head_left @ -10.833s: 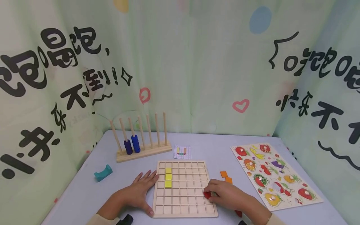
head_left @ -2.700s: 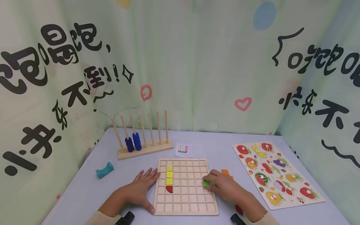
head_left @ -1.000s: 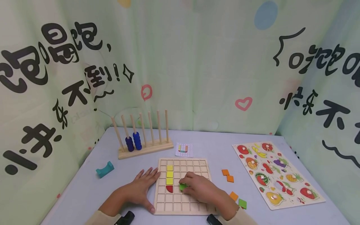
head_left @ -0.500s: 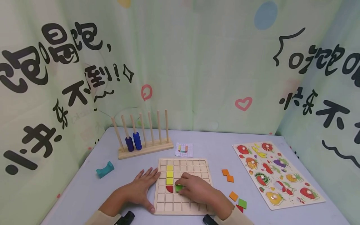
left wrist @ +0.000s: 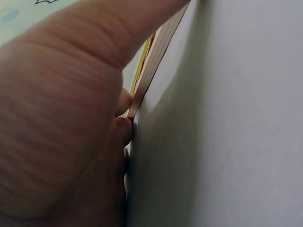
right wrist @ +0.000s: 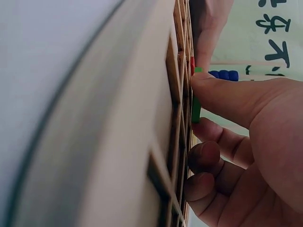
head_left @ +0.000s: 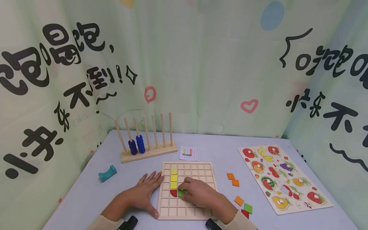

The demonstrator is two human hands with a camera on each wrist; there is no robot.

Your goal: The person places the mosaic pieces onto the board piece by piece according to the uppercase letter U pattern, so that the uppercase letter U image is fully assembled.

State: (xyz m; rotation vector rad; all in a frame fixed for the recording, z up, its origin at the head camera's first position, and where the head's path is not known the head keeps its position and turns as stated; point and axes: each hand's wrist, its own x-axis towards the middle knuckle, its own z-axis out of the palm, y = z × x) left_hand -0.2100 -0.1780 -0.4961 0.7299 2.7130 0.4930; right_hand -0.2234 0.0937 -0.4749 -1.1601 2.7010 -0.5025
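Observation:
A wooden grid board (head_left: 201, 204) lies on the table, with a column of yellow square tiles (head_left: 173, 178) and a red quarter-round tile (head_left: 173, 193) below them. My right hand (head_left: 201, 192) pinches a green square tile (head_left: 181, 193) between thumb and fingers, just right of the red tile. In the right wrist view the green tile (right wrist: 197, 97) stands edge-on at the board's surface. My left hand (head_left: 141, 198) is spread along the board's left edge, its thumb at the near left corner. In the left wrist view the left hand (left wrist: 66, 104) touches the board's side (left wrist: 154, 61).
Orange tiles (head_left: 239, 200), a green tile (head_left: 248, 208) and a red tile (head_left: 245, 213) lie right of the board. Behind it are a pattern card (head_left: 188, 153) and a peg rack (head_left: 149, 152) with blue beads. A fruit puzzle (head_left: 283, 179) lies right, a teal block (head_left: 107, 174) left.
The red tile has come onto the board below the yellow ones. My right hand has carried the green tile leftward across the board to beside it. My left hand stays in place.

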